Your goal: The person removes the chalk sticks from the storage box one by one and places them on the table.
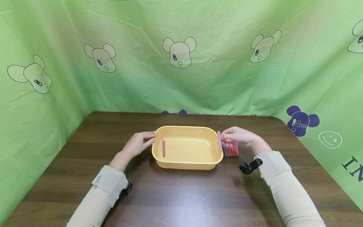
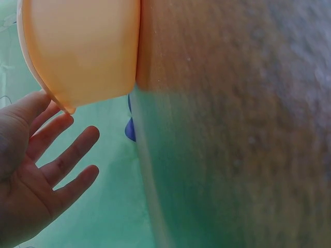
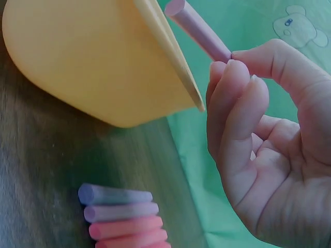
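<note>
A yellow plastic basin (image 1: 184, 166) sits on the table. My left hand (image 1: 139, 143) is at its left rim, fingertips touching the edge; in the left wrist view the outer fingers (image 2: 72, 155) are spread and straight. Inside the basin, near the left end, lies a dark pink stick (image 1: 163, 148). My right hand (image 1: 239, 135) pinches one end of a round lilac chalk stick (image 3: 199, 28) between thumb and fingertips. The stick overlaps the basin's right rim in the head view. Below this hand lies a row of several chalk sticks (image 1: 231, 150), from purple to red.
The brown wooden table (image 1: 181, 195) extends around the basin. A green cloth (image 1: 181, 88) printed with bear heads hangs behind and at both sides. Both wrists carry black cameras (image 1: 250, 166) beside the pale sleeves (image 1: 286, 189).
</note>
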The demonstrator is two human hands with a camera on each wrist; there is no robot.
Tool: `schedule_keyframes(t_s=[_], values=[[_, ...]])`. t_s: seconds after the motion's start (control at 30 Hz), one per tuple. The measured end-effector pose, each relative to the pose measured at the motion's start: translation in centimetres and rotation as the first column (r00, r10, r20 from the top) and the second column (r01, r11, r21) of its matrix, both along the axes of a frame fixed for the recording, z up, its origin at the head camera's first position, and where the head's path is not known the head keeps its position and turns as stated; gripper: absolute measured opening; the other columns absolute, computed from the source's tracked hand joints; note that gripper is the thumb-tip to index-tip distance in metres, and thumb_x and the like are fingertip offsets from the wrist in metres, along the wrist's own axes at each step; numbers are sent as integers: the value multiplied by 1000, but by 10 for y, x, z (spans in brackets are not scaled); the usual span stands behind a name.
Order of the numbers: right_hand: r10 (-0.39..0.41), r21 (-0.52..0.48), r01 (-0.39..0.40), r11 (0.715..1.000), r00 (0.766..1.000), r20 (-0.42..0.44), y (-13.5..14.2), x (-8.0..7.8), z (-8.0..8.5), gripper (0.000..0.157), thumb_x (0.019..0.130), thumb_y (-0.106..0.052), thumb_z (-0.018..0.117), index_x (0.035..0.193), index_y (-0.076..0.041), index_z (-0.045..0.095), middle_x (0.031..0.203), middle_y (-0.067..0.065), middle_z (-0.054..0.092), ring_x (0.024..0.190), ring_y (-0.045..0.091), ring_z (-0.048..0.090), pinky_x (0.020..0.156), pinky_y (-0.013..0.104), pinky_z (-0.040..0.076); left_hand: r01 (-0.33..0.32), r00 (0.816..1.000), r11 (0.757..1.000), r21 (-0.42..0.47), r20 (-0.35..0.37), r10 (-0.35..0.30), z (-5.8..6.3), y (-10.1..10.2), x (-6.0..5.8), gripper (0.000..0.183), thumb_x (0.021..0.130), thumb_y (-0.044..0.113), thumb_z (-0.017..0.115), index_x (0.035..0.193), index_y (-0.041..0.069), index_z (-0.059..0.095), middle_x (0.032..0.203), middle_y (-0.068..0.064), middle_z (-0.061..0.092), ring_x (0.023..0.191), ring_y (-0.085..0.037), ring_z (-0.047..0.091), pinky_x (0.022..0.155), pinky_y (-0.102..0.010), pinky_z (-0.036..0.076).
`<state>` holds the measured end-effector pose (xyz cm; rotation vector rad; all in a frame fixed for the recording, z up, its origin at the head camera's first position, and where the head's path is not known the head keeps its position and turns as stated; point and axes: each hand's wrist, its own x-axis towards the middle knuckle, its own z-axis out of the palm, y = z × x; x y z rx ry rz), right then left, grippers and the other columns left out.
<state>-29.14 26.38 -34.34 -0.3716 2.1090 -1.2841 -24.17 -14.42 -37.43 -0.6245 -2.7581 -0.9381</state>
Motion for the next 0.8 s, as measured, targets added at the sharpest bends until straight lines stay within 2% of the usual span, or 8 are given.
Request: schedule_keyframes(t_s=[0.3,0.6,0.8], values=[[-12,-24,12,1000,1000,3,18,5,-1,20,95,-16,51,75,-15,52,63,-11,54,61,0,55,58,15,49,-3,1000,1000,2,11,3,1,0,1,33,90,21,62,118,5,65,127,-10,61,120,-28,56,101,-44,45],[-42,-4,42,999,999,-23,37,5,-10,13,95,-16,49,84,-14,56,64,-12,55,63,0,56,59,14,50,0,1000,1000,-2,11,0,0,0,0,33,90,21,62,118,4,65,127,-11,61,120,-28,56,101,-44,45],[-40,1,40,999,998,-42,50,6,-14,15,95,-13,46,81,-14,52,68,-10,54,65,1,56,59,14,50,3,1000,1000,0,4,-3,0,0,0,33,90,20,62,118,4,65,127,-11,61,120,-28,57,100,-44,46]])
